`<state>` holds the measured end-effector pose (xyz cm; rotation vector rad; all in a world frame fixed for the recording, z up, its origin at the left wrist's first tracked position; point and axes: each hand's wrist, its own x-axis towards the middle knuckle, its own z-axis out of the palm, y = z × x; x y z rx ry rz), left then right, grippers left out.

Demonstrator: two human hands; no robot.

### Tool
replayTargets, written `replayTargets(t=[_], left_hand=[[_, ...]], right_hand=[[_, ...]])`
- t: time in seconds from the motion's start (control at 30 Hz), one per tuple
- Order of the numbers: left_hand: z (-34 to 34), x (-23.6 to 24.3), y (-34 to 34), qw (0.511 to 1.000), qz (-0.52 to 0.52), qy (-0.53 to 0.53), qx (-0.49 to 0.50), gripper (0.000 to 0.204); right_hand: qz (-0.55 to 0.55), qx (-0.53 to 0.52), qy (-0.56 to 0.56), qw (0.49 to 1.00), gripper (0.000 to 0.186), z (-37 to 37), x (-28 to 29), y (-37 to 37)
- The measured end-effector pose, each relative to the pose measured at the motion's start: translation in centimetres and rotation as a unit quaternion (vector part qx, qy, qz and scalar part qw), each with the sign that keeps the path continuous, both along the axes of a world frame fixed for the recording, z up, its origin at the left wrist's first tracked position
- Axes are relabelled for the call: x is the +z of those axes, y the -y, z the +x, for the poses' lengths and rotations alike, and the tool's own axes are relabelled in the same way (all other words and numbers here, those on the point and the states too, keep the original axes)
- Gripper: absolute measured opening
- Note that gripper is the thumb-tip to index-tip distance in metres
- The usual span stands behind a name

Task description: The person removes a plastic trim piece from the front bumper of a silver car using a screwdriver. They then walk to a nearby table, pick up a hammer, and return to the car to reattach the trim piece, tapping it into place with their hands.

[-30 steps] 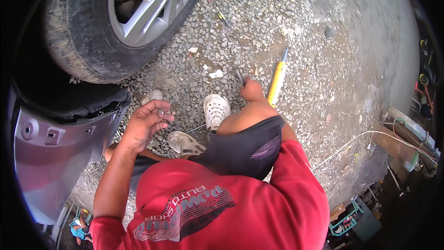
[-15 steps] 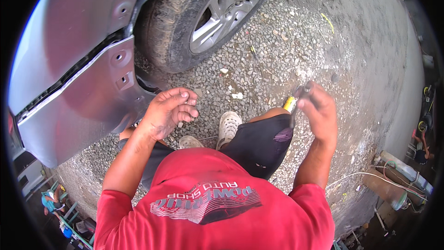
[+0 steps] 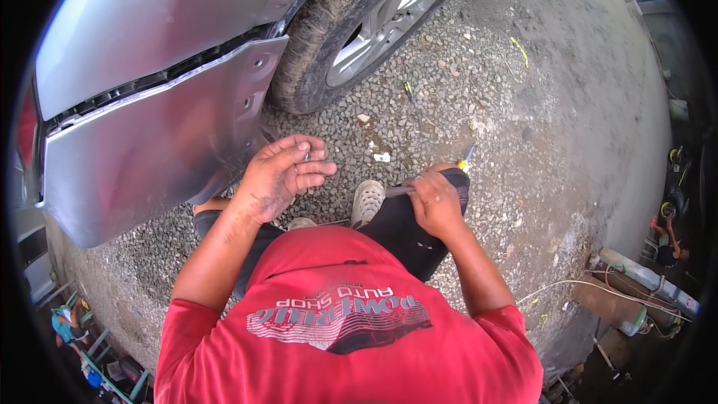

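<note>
My left hand (image 3: 280,179) is raised beside the silver bumper (image 3: 157,150) of a car, palm turned inward. Its thumb and forefinger pinch a small grey metal piece (image 3: 307,156), too small to name; the other fingers are loosely curled. Over my right thigh, my right hand (image 3: 435,200) is closed around a dark grey rod-like tool (image 3: 400,191) whose end sticks out toward the left. The fingers hide the rest of it. Just beyond my right knee is a yellow-handled tool with a thin dark tip (image 3: 465,158).
A muddy tyre with a silver wheel (image 3: 389,37) stands ahead on gravel (image 3: 441,105). A small yellow-and-black object (image 3: 408,91) and a yellow strip (image 3: 519,51) lie there. Cylinders (image 3: 613,307) with hoses are at right. Other people appear at the far left and right edges.
My right hand has come down and leftward with the rod-like tool, from beside the knee to over the thigh. The left hand stays raised, with its pinch kept. The view has shifted slightly.
</note>
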<state>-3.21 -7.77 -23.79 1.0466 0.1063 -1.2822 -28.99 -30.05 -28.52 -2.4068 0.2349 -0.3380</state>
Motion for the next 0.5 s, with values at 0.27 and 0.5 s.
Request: replayTargets(t=[0.27, 0.5], left_hand=[[0.5, 1.3, -0.6, 0.999, -0.001, -0.039, 0.024, 0.034], [0.5, 1.4, -1.4, 0.994, -0.083, 0.002, -0.067, 0.042]], right_hand=[[0.161, 0.005, -0.016, 0.987, 0.028, 3.5, 5.9, -2.7], [0.056, 0.011, -0.026, 0.998, 0.027, 5.9, 12.6, -3.0]])
